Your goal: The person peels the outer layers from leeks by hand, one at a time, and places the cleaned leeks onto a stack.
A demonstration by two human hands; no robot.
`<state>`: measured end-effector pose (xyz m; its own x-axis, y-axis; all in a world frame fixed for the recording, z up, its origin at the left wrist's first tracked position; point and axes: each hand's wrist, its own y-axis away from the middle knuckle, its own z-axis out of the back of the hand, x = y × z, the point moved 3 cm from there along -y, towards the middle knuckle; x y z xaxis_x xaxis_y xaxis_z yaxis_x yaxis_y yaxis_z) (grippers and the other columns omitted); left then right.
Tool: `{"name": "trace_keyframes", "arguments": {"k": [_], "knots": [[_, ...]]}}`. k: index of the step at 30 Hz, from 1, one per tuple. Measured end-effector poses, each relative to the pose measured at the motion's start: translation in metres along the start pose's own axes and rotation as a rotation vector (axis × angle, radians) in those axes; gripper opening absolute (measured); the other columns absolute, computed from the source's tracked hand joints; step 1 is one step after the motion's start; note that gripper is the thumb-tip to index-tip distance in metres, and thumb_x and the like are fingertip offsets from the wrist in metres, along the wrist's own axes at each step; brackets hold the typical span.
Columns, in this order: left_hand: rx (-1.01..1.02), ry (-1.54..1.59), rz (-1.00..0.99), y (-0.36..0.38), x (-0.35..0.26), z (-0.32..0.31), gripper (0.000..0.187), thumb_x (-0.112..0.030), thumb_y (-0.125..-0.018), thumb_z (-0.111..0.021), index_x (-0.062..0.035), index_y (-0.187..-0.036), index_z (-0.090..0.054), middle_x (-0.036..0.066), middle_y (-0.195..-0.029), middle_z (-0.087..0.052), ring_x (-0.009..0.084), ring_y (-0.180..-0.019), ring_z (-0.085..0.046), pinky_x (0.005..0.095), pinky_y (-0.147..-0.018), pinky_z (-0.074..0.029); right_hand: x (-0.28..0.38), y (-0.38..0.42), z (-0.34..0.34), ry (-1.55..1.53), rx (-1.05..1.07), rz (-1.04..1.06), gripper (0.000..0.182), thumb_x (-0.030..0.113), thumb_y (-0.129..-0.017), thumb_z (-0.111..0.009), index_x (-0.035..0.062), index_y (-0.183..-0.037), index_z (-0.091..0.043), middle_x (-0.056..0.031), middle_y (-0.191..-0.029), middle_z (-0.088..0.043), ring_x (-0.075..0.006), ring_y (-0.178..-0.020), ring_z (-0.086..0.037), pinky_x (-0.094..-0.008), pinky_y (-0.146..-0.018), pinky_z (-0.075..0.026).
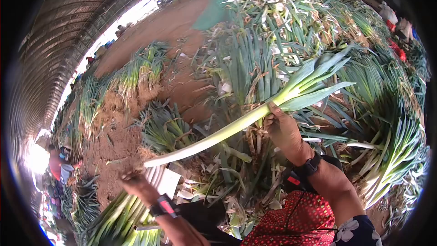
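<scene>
A long leek (218, 134) slants across the middle of the view, its white root end low on the left and its green leaves high on the right. My right hand (284, 130) grips it where the leaves begin to fan out. Close below the root end is my left hand (137, 186), its fingers curled together and slightly blurred. Whether anything is pinched in them is hidden. Beneath my left forearm lies a bundle of leeks (120, 218), with white stalks pointing up towards a pale board (168, 181).
A large heap of leeks (282, 23) rises ahead, and more leeks (387, 164) lie on the right. Upright bunches (141, 70) stand on brown soil (177, 79) to the left. Another person (63, 166) is at the far left. A green net (213, 13) lies behind.
</scene>
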<state>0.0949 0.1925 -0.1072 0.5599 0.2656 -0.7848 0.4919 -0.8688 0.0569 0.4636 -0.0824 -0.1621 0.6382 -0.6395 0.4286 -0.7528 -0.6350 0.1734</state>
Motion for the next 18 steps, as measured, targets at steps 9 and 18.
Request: {"name": "trace_keyframes", "arguments": {"k": [9, 18], "knots": [[1.111, -0.156, 0.291, 0.188, 0.098, -0.014, 0.061, -0.046, -0.095, -0.059, -0.0056, -0.138, -0.044, 0.012, -0.136, -0.049, 0.0245, -0.126, -0.047, 0.0395, -0.105, -0.04, -0.049, 0.029, -0.002, 0.003, -0.076, -0.255, 0.021, 0.019, -0.089, -0.073, 0.0083, -0.1, -0.058, 0.0003, -0.082, -0.059, -0.0097, -0.068, -0.057, -0.0225, -0.057, -0.049], [0.718, 0.215, 0.559, 0.215, 0.087, -0.057, 0.03, -0.034, -0.094, -0.066, -0.0083, -0.104, -0.055, 0.0, -0.074, -0.051, 0.0145, -0.073, -0.052, 0.0357, -0.082, -0.047, -0.039, 0.064, -0.026, 1.226, 0.674, 0.143, 0.04, 0.022, -0.086, -0.071, 0.0056, -0.12, -0.057, -0.0059, -0.095, -0.064, -0.0188, -0.078, -0.06, -0.0328, -0.067, -0.05]]}}
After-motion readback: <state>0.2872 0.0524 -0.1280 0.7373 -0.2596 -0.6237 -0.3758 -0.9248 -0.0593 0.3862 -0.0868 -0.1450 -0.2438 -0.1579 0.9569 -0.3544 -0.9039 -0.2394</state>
